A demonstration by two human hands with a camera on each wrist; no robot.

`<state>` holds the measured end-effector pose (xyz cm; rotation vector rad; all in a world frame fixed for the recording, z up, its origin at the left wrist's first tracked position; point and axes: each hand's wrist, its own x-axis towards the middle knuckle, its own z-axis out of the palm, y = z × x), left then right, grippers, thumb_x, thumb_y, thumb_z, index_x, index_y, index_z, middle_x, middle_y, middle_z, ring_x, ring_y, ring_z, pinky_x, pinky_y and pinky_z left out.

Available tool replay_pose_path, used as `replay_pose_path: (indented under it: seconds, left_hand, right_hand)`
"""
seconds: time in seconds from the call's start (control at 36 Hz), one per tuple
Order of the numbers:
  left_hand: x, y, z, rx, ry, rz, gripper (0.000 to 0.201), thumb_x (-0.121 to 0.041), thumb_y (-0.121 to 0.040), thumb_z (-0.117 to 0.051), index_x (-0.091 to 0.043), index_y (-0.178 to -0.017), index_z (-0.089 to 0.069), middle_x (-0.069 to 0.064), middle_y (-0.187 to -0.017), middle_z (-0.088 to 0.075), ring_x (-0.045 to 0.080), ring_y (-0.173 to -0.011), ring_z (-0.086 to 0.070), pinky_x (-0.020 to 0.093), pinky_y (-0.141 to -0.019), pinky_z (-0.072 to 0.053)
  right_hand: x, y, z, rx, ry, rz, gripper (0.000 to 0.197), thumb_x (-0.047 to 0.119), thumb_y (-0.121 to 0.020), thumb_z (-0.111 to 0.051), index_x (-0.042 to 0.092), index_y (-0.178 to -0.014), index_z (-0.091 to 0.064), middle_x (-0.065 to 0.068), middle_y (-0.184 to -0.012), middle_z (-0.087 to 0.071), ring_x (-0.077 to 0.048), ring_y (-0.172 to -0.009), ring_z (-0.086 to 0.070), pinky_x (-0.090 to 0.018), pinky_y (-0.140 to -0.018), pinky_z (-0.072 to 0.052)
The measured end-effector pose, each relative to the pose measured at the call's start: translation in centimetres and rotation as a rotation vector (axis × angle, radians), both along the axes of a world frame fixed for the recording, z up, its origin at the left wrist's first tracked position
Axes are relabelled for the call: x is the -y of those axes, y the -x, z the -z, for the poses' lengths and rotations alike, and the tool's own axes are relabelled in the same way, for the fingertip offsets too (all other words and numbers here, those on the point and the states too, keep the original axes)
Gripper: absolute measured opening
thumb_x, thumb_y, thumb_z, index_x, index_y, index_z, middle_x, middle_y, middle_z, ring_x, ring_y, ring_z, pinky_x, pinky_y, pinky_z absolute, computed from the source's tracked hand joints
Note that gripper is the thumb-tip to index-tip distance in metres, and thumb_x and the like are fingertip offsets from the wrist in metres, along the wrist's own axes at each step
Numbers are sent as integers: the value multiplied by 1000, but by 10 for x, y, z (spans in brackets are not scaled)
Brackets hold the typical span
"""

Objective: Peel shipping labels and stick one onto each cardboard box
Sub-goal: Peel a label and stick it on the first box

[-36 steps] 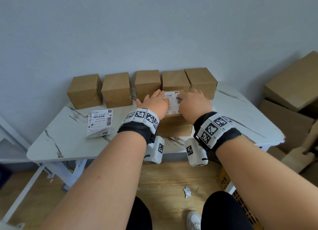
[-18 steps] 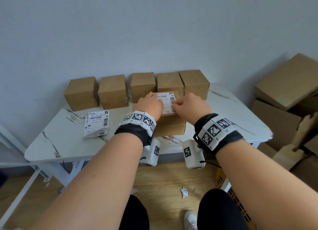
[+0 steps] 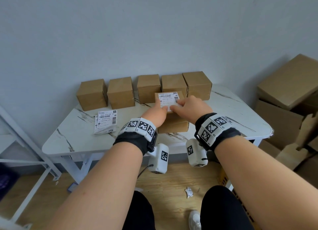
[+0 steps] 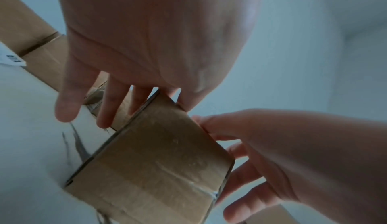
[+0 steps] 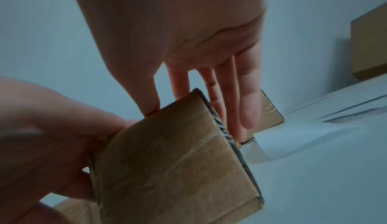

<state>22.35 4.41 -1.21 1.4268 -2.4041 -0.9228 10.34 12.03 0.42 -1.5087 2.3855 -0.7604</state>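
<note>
Five unlabelled cardboard boxes (image 3: pixel 120 92) stand in a row along the far edge of the white marble-patterned table (image 3: pixel 72 136), just above the middle of the head view. A sixth, the near box (image 3: pixel 173 125), sits in front of them at frame centre, touching or almost touching the row behind it. On its top lies one shipping label (image 3: pixel 168 98), its lower part hidden under both hands.

The left hand (image 3: pixel 155 115) lies over the near left corner of that top: in the left wrist view its fingers (image 4: pixel 108 106) hang spread and nearly straight beside the box's left face, the thumb on the top edge. The right hand (image 3: pixel 190 107) lies flat on the label's lower right; in the right wrist view its fingers (image 5: pixel 245 105) reach straight down past the box's right edge, the thumb against the top edge. Neither hand curls round anything.

A small stack of labels (image 3: pixel 105 123) lies on the table left of centre. At the right edge of the frame large cardboard cartons (image 3: pixel 289 85) are piled. One crumpled paper scrap (image 3: pixel 189 192) lies on the wooden floor at lower centre.
</note>
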Motion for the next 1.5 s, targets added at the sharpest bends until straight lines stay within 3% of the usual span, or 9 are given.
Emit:
replay_pose_path:
  seconds: [0.19,0.44,0.58,0.69,0.81,0.89,1.03,1.28,1.5]
  left_hand:
    - [-4,-5,-1,-121,-57,10,54,-30,-103,-28,-26,-153,-7,2,-151,-38,24,-129,-45,35,-106,-37]
    - [-10,-1,-2,-148,-63,-163,63,-34,-103,-29,-17,-153,4,12,-151,-34,33,-124,-49,42,-101,-45]
    - [-20,-4,-4,-84,-55,-206,54,-46,-100,-28,-5,-131,-46,16,-118,-61,33,-97,-65,43,-89,-54]
    - [-24,-2,-3,-69,89,-196,53,-49,-99,-29,-8,-120,-55,11,-106,-64,30,-87,-66,41,-83,-55]
    - [-29,8,-6,-157,241,-170,47,-49,-98,-28,-12,-110,-55,4,-93,-61,23,-78,-56,32,-65,-42]
    - [-33,25,-17,-245,299,-153,45,-49,-98,-27,-16,-114,-54,3,-104,-62,22,-86,-58,34,-70,-45]
    - [-33,62,-34,-397,209,-63,34,-40,-96,-30,-24,-114,-54,0,-115,-59,23,-88,-59,33,-71,-47]
    - [-35,145,-51,-353,174,44,24,-32,-98,-43,-13,-112,-48,1,-94,-61,21,-78,-59,28,-59,-42]
    - [-21,205,-40,-275,162,125,30,-29,-99,-41,-11,-120,-53,4,-112,-63,19,-83,-57,26,-63,-39]
  right_hand:
    - [-4,5,-2,120,-26,-41,43,34,-94,-47,30,-136,-53,2,-99,-66,-13,-75,-61,-33,-71,-58]
    - [-8,2,-4,174,-60,-5,43,24,-100,-37,30,-142,-45,-3,-120,-59,-23,-90,-63,-39,-83,-58]
    - [-13,-2,0,376,-69,100,36,31,-98,-41,7,-123,-52,-14,-106,-64,-31,-85,-68,-39,-70,-60]
    - [-16,5,-1,401,-73,125,33,32,-97,-42,7,-115,-56,-12,-102,-65,-27,-78,-69,-31,-60,-59]
    - [-18,17,-3,362,67,176,38,38,-97,-42,10,-119,-54,-7,-99,-62,-26,-85,-66,-42,-75,-60]
    - [-21,29,-9,363,193,244,38,39,-96,-42,13,-123,-49,-4,-101,-59,-26,-89,-62,-44,-80,-57]
    - [-28,61,-15,355,351,353,30,37,-97,-42,13,-114,-47,-2,-91,-59,-23,-78,-56,-28,-53,-36]
    - [-35,123,-21,331,504,507,38,32,-99,-43,9,-129,-45,-10,-128,-47,-22,-90,-49,-31,-77,-38]
    - [-22,171,-11,310,439,606,38,29,-100,-42,6,-129,-43,-14,-132,-38,-25,-82,-48,-33,-71,-37]
